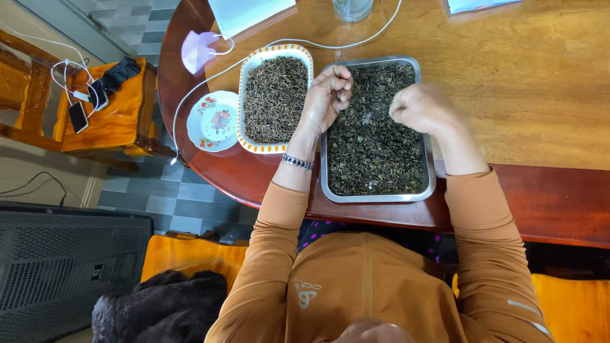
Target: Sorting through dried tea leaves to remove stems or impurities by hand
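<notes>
Here, working left to right: the left hand (327,95) is pinching, fingers curled shut on a small bit, at the left rim of the steel tray (432,184) of dried leaves (372,143). The right hand (422,108) is hovering loosely fisted over the tray's right rim; its contents cannot be told. Pick small pinches, keeping debris over the tray.

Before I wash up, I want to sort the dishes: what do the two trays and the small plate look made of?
The big tray looks like stainless steel: grey, shiny rolled rim. The orange-rimmed tray seems melamine or enamel, glossy white with a printed border. The small plate looks like glazed ceramic or melamine with a flower print.
</notes>
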